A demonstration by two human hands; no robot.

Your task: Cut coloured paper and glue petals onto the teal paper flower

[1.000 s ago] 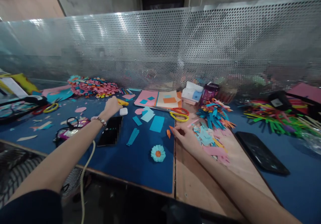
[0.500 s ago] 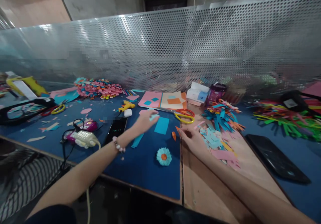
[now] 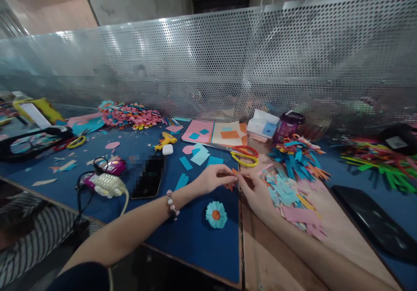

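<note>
The tabletop point(image 3: 182, 239), part blue, part bare wood. The left hand point(image 3: 212, 180) has just joined the right hand point(image 3: 259, 195) above the seam, midway between front and back edges, so both now attend to one piece. A light-blue paper flower point(image 3: 216, 215) lies nearer the front edge. Smallest: the orange paper point(image 3: 234, 172), pinched by the fingers of both hands.

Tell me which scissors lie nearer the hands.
The scissors by the cream sheet, just past the left hand; the other pair lies far left.
</note>
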